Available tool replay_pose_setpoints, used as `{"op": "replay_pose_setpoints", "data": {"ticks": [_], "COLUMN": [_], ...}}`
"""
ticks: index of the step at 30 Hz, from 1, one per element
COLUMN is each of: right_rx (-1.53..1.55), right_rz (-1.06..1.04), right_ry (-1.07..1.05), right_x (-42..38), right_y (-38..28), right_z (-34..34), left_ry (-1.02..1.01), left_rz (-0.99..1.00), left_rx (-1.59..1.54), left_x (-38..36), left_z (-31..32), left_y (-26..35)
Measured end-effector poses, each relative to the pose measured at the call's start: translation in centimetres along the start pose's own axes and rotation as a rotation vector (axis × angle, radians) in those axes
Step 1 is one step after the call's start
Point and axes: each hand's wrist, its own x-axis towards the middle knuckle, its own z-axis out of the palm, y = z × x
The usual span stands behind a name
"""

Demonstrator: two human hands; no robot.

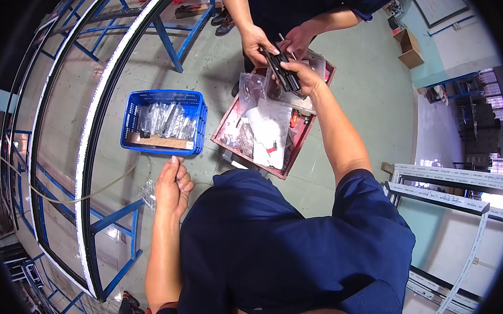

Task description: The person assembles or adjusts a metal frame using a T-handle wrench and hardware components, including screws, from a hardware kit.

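Observation:
My right hand (305, 78) is closed around the near end of a bundle of long black hardware pieces (284, 75), over the red-edged crate. A co-worker's hand (258, 44) grips the far end of the same bundle. The co-worker's other hand (298, 41) is beside it with a thin, light-coloured rod. My left hand (174, 184) is lifted near the front of the blue basket (197, 143), its fingers curled and thumb against the index finger; I cannot tell what is in it. Clear plastic wrapping (147, 194) shows beside that wrist.
Clear-bagged parts (167, 120) and a cardboard strip lie in the blue basket. The red-edged crate (226, 136) holds plastic bags, a white sheet (267, 130) and a clear box. A long black-and-white frame (93, 122) rests on blue stands at left. More frames (441, 197) stand at right.

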Motion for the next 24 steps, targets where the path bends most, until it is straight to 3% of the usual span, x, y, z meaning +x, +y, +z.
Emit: {"op": "replay_pose_setpoints", "data": {"ticks": [11,17,24], "right_rx": [0.232,0.043,0.158], "right_rz": [-0.033,-0.023,-0.236], "right_ry": [0.165,0.455,0.549], "right_x": [0.0,-0.1,-0.9], "right_y": [0.4,0.7,1.8], "right_z": [-3.2,-2.3,0.0], "left_ry": [-0.011,0.008,-0.002], "left_rz": [-0.011,-0.007,-0.019], "left_rx": [0.000,-0.032,-0.050], "left_x": [-0.1,-0.3,-0.1], "left_z": [0.1,-0.1,-0.5], "left_y": [-0.5,-0.6,-0.9]}}
